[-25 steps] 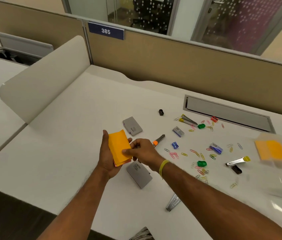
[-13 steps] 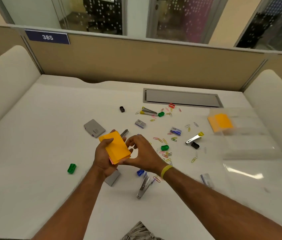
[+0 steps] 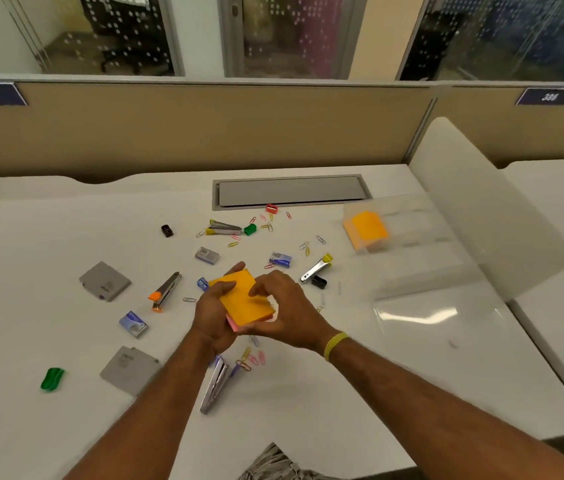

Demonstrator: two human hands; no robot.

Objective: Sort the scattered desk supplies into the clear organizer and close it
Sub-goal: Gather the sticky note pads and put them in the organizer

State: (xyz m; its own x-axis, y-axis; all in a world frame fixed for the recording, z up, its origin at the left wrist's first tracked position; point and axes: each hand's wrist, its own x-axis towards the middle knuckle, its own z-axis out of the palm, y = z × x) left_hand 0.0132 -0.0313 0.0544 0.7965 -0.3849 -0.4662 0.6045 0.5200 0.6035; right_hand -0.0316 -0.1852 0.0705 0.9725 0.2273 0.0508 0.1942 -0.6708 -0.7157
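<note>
Overhead, a white desk filled the view, backed by a tan partition with a grey cable hatch set into the far edge. At the right side of the desk stood the clear organizer, blurred, with a second orange pad at its left end. The person's left hand and right hand met above the middle of the desk, both grasping an orange sticky-note pad between them. The left cradled it from beneath with the thumb at its far edge. The right, a yellow wristband on its wrist, curled its fingers over the pad's right side. A pink pad peeked out underneath. Two grey cases lay flat to the left. Four staplers were scattered well apart: an orange-tipped stapler, a silver stapler under the left forearm, and two yellow-tipped staplers farther back. Small staple boxes lay among them. A green sharpener sat alone near the left front, another green sharpener beside the far stapler, and a red sharpener just in front of the hatch. Coloured paper clips were strewn across the middle.
</note>
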